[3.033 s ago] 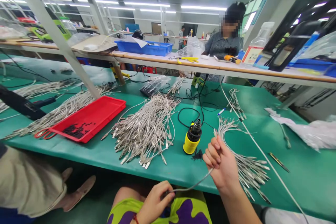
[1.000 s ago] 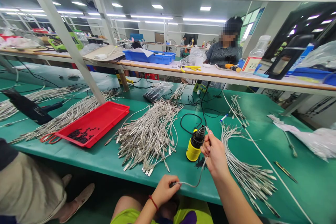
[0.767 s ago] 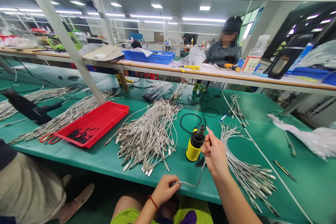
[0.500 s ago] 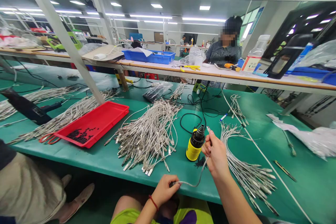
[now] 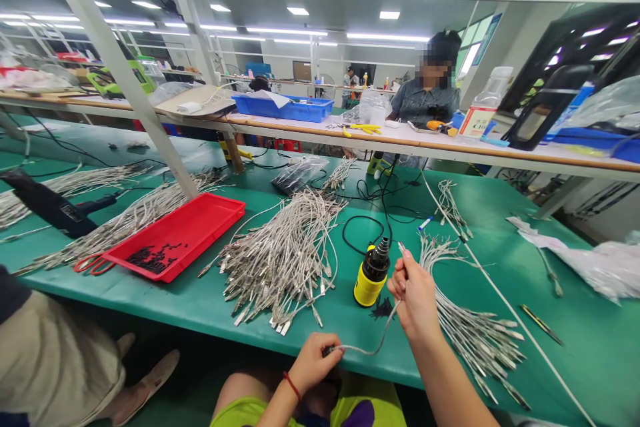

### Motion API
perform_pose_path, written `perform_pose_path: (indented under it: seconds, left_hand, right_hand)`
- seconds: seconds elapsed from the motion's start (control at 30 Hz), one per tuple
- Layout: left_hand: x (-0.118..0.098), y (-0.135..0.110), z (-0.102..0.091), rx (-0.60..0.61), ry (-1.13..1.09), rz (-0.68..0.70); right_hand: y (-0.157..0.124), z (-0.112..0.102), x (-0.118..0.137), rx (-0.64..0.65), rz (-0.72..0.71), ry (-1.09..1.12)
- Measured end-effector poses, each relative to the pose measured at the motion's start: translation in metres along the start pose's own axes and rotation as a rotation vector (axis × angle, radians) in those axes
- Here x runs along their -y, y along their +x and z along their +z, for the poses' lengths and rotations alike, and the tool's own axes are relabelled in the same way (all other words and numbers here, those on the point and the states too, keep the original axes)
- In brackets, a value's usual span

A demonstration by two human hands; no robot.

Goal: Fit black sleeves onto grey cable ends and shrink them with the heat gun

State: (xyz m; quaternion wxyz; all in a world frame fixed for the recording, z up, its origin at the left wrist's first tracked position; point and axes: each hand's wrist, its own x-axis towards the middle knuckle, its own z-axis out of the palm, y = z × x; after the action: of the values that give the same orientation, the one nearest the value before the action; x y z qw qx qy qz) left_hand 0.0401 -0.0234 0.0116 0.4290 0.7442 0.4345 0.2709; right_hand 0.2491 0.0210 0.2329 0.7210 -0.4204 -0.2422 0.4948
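My right hand (image 5: pixel 415 293) is closed round one end of a thin grey cable (image 5: pixel 370 348), holding its metal tip up beside the nozzle of a yellow and black heat tool (image 5: pixel 371 272) that stands on the green table (image 5: pixel 200 300). My left hand (image 5: pixel 313 363) pinches the cable's other end below the table's front edge, over my lap. A bundle of similar cables (image 5: pixel 475 333) lies just right of my right hand. A larger heap of cables (image 5: pixel 285 253) lies left of the tool.
A red tray (image 5: pixel 185 230) holding small black pieces sits at the left, with scissors by it. More cable piles lie far left. A person sits across behind a raised shelf (image 5: pixel 350 133) carrying a blue bin. Another person's leg shows at lower left. Plastic bags lie at right.
Since three seconds ago my right hand has lifted the cable's tip up to the heat tool's nozzle. Over the last second both hands have barely moved.
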Motion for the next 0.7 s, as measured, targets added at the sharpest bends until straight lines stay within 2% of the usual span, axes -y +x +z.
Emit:
perform_pose_path:
  seconds: [0.5,0.7]
  left_hand:
    - [-0.002,0.000,0.000,-0.008,-0.047,-0.022]
    - [-0.010,-0.001,-0.004,0.013,-0.115,-0.052]
  right_hand:
    - [0.004,-0.013,-0.001,-0.031,-0.011,-0.026]
    - [-0.002,-0.017,0.004,-0.070,-0.074,-0.064]
